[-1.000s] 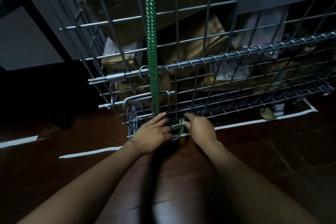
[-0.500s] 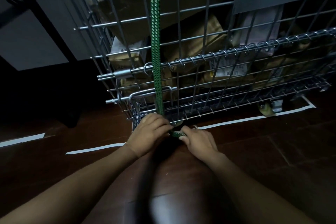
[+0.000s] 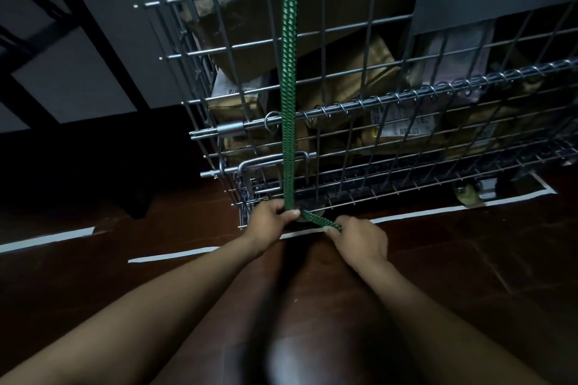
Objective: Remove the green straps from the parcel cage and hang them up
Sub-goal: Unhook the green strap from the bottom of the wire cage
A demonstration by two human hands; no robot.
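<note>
Both hands are clamped on the green strap [image 3: 288, 72] at the foot of the cage [image 3: 359, 141]: left hand [image 3: 270, 219] grips the taut upright run, right hand [image 3: 359, 239] pinches the loose end beside it.

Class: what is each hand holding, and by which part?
Both hold the green strap: left hand grips it at the base of the parcel cage, right hand pinches its bottom end.
</note>
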